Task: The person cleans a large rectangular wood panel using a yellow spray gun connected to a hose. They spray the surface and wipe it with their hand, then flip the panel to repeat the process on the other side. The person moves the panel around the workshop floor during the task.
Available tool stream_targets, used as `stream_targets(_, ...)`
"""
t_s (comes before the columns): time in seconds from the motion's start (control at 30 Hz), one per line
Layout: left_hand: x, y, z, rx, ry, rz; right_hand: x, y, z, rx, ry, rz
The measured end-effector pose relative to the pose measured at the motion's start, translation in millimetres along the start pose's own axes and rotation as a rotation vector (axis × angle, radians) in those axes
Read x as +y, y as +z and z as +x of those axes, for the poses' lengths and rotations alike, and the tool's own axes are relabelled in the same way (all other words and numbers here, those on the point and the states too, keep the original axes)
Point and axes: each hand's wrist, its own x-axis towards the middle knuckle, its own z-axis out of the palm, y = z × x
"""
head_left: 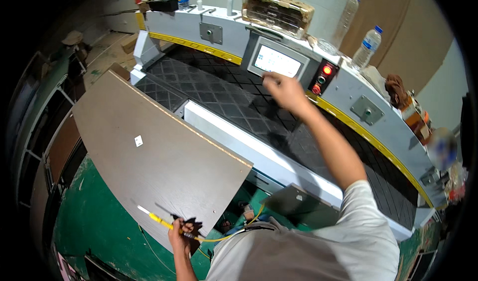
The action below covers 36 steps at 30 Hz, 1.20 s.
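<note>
My right hand is raised in front of the touchscreen, its fingers blurred and overlapping the screen's lower edge. Whether a fingertip touches the glass I cannot tell. Low on the left, my left hand is closed round an air blow gun with a black body and a thin nozzle. A yellow stick-like piece with a white tip runs along it, and a yellow hose trails off toward my waist. Beneath that hand lies a large grey-brown board bearing a small white label.
Beside the screen is a black button panel with a lit red lamp. The machine's dark bed stretches behind a white rail. Bottles and a worn box stand on top. A smaller board leans near my body.
</note>
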Motion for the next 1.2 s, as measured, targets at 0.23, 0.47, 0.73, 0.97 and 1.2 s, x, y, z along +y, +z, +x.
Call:
stream_targets(0.23,2,-23,-46,0.240,0.050,0.061,70,-41,233,0.036,-0.016,-0.613)
stream_targets(0.47,-43,-99,-111,0.498,0.198,0.440,68,-36,286,-0.194,-0.142,-0.613)
stream_targets(0.73,-74,-108,-121,0.677,-0.021,0.785,45,73,30,-0.264,0.018,1.188)
stream_targets(0.97,-65,-123,-113,0.541,-0.155,0.628,116,187,-217,-0.520,0.891,1.265)
stream_targets(1.2,-51,-136,-101,0.402,-0.209,0.676,182,243,-275,-0.276,1.085,1.700)
